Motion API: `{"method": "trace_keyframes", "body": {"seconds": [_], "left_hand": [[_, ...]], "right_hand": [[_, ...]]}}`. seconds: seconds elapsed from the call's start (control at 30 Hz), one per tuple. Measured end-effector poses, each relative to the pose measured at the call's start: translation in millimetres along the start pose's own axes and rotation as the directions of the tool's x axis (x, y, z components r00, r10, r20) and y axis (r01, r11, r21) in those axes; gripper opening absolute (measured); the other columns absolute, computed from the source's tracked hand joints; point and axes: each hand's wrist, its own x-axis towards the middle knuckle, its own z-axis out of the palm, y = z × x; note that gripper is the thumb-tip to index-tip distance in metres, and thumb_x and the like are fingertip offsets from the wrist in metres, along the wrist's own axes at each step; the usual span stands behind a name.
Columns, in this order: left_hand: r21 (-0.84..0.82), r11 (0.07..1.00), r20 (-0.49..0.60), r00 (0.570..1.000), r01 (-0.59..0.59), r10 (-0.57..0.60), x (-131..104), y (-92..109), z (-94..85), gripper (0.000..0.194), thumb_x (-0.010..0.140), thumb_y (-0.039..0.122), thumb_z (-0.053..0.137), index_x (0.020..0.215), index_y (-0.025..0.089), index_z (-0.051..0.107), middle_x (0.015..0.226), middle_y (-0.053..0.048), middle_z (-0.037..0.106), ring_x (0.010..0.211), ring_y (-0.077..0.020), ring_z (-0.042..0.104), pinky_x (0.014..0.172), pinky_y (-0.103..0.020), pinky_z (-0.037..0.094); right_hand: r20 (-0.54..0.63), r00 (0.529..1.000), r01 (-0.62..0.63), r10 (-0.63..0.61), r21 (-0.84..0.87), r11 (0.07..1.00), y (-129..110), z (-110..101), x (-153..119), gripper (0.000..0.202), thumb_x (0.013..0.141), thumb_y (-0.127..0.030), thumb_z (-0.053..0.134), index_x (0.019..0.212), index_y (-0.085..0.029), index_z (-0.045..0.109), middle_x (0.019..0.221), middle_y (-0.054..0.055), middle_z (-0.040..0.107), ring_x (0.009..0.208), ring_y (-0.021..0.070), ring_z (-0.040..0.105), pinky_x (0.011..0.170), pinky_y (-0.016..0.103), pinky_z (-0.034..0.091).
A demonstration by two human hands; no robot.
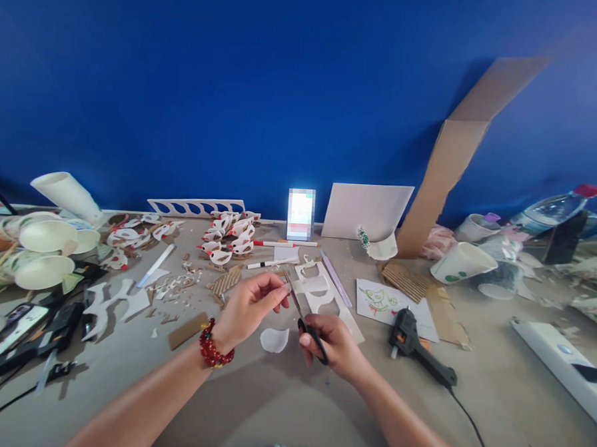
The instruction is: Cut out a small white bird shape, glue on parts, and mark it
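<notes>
My right hand is closed round the black handles of a pair of scissors, whose blades point up and away from me. Close to the blades, my left hand, with a red bead bracelet at its wrist, has thumb and fingertips pinched together. Any small thing between those fingertips is too small to make out. A white petal-shaped cutout lies on the table between the hands. Behind the scissors lies a white sheet with holes cut out.
A hot glue gun with a cord lies at right, near a drawing. Several white paper birds are grouped at the back beside a lit phone. Scraps and paper cups lie left; a cardboard strip leans on the wall.
</notes>
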Motion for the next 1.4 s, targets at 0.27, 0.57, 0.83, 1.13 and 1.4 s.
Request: {"method": "trace_keyframes", "body": {"seconds": [0.27, 0.57, 0.83, 1.13, 1.4], "left_hand": [[0.023, 1.000, 0.043, 0.999, 0.017, -0.018, -0.2, 1.3, 0.2, 0.020, 0.089, 0.031, 0.055, 0.075, 0.016, 0.058, 0.069, -0.001, 0.063, 0.064, -0.0115, 0.055, 0.063, -0.023, 0.045], [-0.029, 0.998, 0.037, 0.998, 0.049, -0.048, 0.0, 5.1, -0.9, 0.022, 0.087, 0.035, 0.056, 0.075, 0.016, 0.059, 0.069, -0.002, 0.062, 0.064, -0.0122, 0.055, 0.064, -0.024, 0.046], [-0.045, 0.998, 0.021, 0.999, 0.039, -0.038, 1.7, 4.7, -3.9, 0.017, 0.086, 0.030, 0.058, 0.078, 0.015, 0.061, 0.069, -0.001, 0.063, 0.064, -0.0116, 0.055, 0.062, -0.022, 0.046], [-0.035, 0.999, 0.005, 1.000, 0.024, -0.024, 1.6, 4.9, -6.1, 0.015, 0.085, 0.027, 0.057, 0.077, 0.015, 0.061, 0.068, -0.001, 0.063, 0.064, -0.0117, 0.056, 0.063, -0.022, 0.047], [-0.025, 1.000, -0.014, 1.000, 0.014, -0.014, 2.6, 8.3, -6.5, 0.014, 0.084, 0.027, 0.057, 0.077, 0.016, 0.060, 0.068, -0.001, 0.062, 0.064, -0.0116, 0.055, 0.062, -0.022, 0.048]], "right_hand": [[-0.004, 1.000, 0.007, -0.007, 0.000, 1.000, -5.3, 1.3, -0.1, 0.053, 0.077, -0.068, 0.058, 0.062, -0.017, 0.052, 0.050, 0.001, 0.060, 0.045, 0.0102, 0.048, 0.044, 0.020, 0.033], [0.003, 0.999, 0.037, -0.037, -0.073, 0.997, -2.1, -0.6, -0.8, 0.052, 0.082, -0.066, 0.053, 0.062, -0.018, 0.051, 0.051, 0.000, 0.060, 0.046, 0.0103, 0.047, 0.046, 0.021, 0.033], [0.022, 1.000, 0.024, -0.022, -0.074, 0.997, -0.1, -2.3, -0.6, 0.054, 0.082, -0.067, 0.052, 0.059, -0.018, 0.051, 0.048, -0.001, 0.057, 0.046, 0.0105, 0.046, 0.046, 0.022, 0.033], [0.018, 1.000, 0.002, -0.001, -0.065, 0.998, -5.5, 0.1, 0.3, 0.058, 0.081, -0.067, 0.053, 0.053, -0.017, 0.052, 0.046, 0.000, 0.055, 0.043, 0.0093, 0.043, 0.045, 0.022, 0.031], [0.009, 1.000, -0.006, 0.007, -0.095, 0.995, -0.3, 0.0, -0.1, 0.059, 0.082, -0.066, 0.052, 0.050, -0.017, 0.053, 0.045, 0.001, 0.056, 0.043, 0.0095, 0.043, 0.044, 0.022, 0.030]]}}
